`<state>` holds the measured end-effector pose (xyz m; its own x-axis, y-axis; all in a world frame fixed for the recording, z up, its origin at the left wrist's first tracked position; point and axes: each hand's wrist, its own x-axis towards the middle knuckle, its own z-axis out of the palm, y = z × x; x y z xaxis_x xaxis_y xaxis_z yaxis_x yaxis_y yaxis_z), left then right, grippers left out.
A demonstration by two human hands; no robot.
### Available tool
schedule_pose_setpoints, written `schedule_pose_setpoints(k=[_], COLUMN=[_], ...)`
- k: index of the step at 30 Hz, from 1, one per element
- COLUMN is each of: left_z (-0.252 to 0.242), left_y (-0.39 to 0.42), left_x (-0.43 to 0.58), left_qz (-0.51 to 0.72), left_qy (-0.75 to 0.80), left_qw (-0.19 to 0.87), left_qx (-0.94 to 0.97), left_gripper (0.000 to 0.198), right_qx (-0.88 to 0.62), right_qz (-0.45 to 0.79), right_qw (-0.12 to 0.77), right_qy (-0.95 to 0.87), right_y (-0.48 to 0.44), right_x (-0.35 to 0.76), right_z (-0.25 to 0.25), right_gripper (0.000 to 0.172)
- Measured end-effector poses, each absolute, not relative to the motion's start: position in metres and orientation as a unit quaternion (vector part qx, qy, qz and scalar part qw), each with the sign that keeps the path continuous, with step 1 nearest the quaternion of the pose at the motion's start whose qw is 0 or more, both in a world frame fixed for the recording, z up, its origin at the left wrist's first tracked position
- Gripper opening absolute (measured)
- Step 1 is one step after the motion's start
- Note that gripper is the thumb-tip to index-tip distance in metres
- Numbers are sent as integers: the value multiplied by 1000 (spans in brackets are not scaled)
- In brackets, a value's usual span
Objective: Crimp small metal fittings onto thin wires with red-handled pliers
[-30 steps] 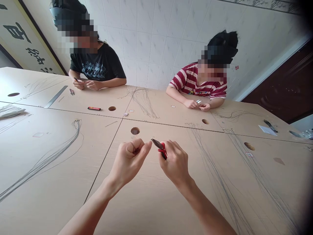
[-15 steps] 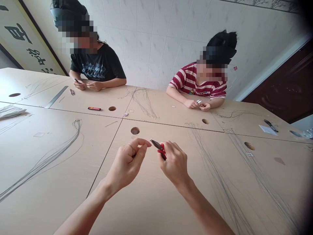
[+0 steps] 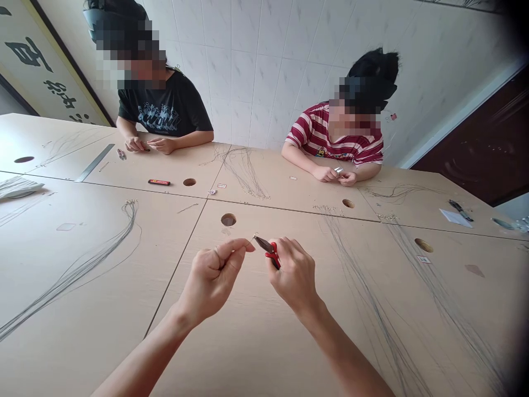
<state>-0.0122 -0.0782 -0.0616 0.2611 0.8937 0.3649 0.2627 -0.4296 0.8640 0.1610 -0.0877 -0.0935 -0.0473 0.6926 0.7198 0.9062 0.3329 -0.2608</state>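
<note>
In the head view my left hand [image 3: 218, 267] pinches a thin wire [image 3: 252, 239] between thumb and forefinger. My right hand [image 3: 294, 271] is wrapped round red-handled pliers [image 3: 264, 246], whose dark pointed jaws face left. A tiny pale piece at the end of the wire meets the jaw tips; its exact shape is too small to make out. Both hands are raised over the wooden table [image 3: 248, 342], a short gap between them. My other fingers on the left curl into the palm.
Bundles of thin strands with small metallic ends lie left [image 3: 99, 253] and right [image 3: 372, 303]. Two co-workers sit opposite, handling small items. A red-and-black marker [image 3: 159, 182], a steel ruler [image 3: 95, 163] and round table holes [image 3: 228, 219] are beyond my hands.
My left fingertips have shifted slightly left, and more of the wire shows between them and the pliers. The left co-worker's hand has lowered toward the table.
</note>
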Motion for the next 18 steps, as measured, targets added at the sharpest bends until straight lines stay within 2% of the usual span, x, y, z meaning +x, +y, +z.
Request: schedule_pose_setpoints(k=[9, 18], left_z=[-54, -45], left_y=[-75, -77], left_x=[-13, -16], left_qz=[452, 370], left_qy=[446, 469], left_qw=[400, 454], left_qx=[661, 661], left_gripper=[22, 22], right_qx=[-567, -568], right_qz=[-116, -119], right_qw=[417, 419], right_qy=[-701, -698], right_y=[-93, -96], right_x=[152, 150], right_z=[-91, -88], right_gripper=[20, 23])
